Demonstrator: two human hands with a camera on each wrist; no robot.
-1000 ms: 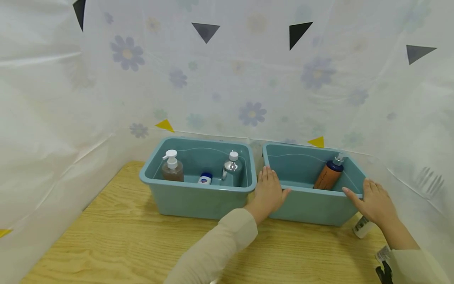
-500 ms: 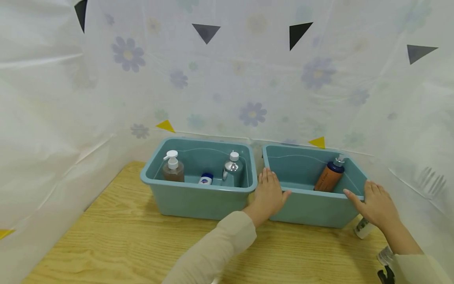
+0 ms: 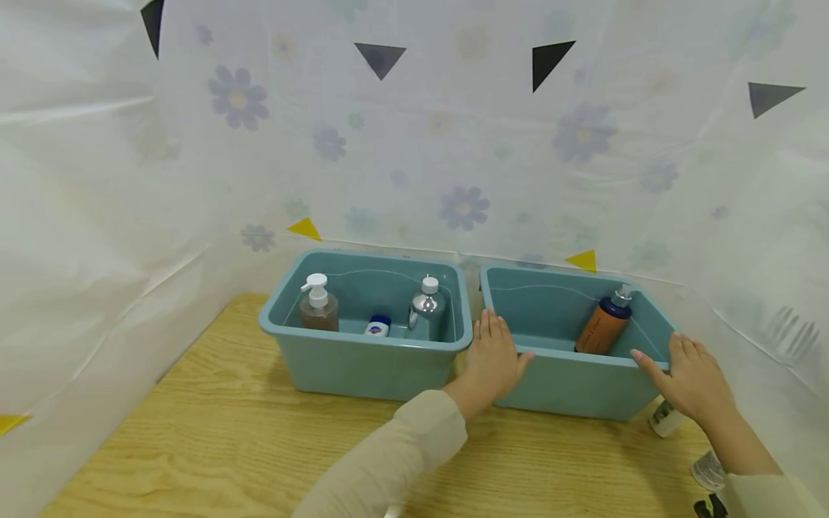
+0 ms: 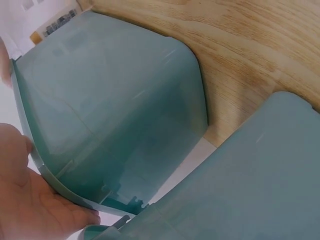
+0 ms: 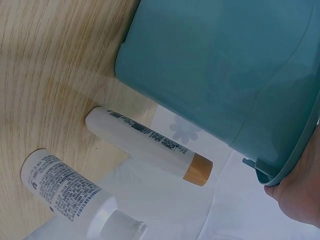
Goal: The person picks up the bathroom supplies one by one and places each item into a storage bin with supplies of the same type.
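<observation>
Straight-fingered, the left hand (image 3: pixel 490 363) and right hand (image 3: pixel 699 381) are resting on near corners of the teal bin (image 3: pixel 576 385), probably bracing it between them. A pump bottle (image 3: pixel 602 329) is sitting inside, nearer the right.

Left grip (image 3: pixel 490 361), right grip (image 3: pixel 698 380), thumbs (image 3: pixel 525 359) splayed

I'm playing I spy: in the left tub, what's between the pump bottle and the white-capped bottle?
A little white container with a blue end is between the pump bottle and the white-capped bottle. The head view shows it.
</observation>
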